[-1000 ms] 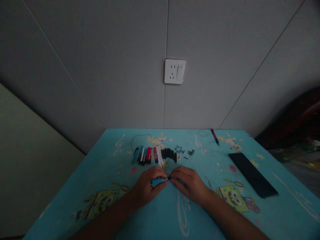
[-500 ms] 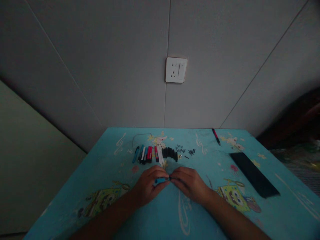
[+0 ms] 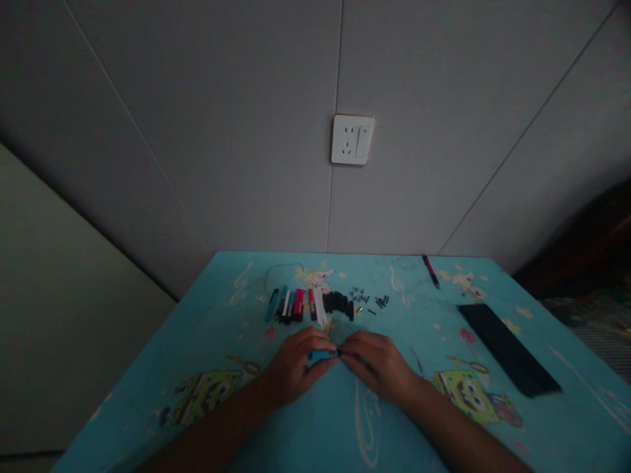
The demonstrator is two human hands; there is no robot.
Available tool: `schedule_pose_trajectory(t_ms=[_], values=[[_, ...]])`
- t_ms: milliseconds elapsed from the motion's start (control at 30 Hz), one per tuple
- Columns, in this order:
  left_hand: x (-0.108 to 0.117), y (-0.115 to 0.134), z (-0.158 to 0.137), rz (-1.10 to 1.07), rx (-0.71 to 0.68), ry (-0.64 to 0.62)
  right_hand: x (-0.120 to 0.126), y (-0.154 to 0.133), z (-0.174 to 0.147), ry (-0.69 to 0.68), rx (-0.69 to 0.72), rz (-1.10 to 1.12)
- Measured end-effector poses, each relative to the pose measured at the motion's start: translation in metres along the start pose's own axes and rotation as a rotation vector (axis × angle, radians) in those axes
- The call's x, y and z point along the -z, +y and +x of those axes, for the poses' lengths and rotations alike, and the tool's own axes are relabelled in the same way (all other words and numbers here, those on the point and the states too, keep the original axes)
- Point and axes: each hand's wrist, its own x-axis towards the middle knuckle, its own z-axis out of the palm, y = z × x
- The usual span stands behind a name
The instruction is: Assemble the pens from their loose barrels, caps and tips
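Observation:
Over the near middle of the table, my left hand [image 3: 296, 364] is closed around a blue pen barrel [image 3: 318, 355] that lies crosswise in its fingers. My right hand [image 3: 377, 361] pinches a small black part [image 3: 338, 353] at the barrel's right end, and the fingertips of both hands nearly meet there. Most of that black part is hidden by the fingers. Just beyond the hands lie blue and red pen barrels [image 3: 298, 304], thin white tubes [image 3: 320, 307] and a row of short black pieces [image 3: 338, 303]. Small dark bits [image 3: 381, 301] are scattered to their right.
A red and black pen [image 3: 430, 271] lies at the back right. On the right side rests a long dark flat strip [image 3: 507, 348]. The table [image 3: 315, 433] has a blue cartoon-printed cover and meets a grey wall holding a socket [image 3: 353, 139].
The view has shifted slightly, so everything sits a little further right. Both hands keep the same hold at the barrel's end, with barely any movement.

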Motion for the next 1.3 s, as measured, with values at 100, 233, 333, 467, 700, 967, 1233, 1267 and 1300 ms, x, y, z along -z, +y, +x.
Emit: schedule_pose_trajectory(t_ms=[100,233,333,467,700,967,1233,1267,1300], values=[[0.0,-0.001,0.0,0.003,0.009,-0.01,0.0,0.0,0.0,-0.004,0.004,0.001],[0.0,0.0,0.001,0.002,0.0,-0.016,0.0,0.0,-0.001,-0.009,-0.003,-0.005],[0.0,0.001,0.001,0.008,-0.001,-0.006,0.001,-0.001,-0.001,-0.018,-0.012,0.001],[0.0,0.001,0.0,0.005,0.006,-0.008,0.001,-0.002,0.0,-0.035,-0.019,-0.001],[0.001,0.005,0.001,0.02,0.001,-0.018,0.002,0.0,0.002,0.027,0.008,-0.07],[0.0,0.002,0.001,0.148,0.009,-0.116,0.014,0.044,-0.003,0.159,-0.351,-0.506],[0.004,0.006,0.005,0.298,-0.016,-0.149,0.019,0.054,-0.005,0.091,-0.434,-0.651],[0.004,0.006,0.005,0.306,-0.013,-0.147,0.019,0.053,-0.004,0.087,-0.431,-0.658],[0.004,0.006,0.006,0.313,-0.011,-0.145,0.018,0.053,-0.004,0.083,-0.427,-0.662]])
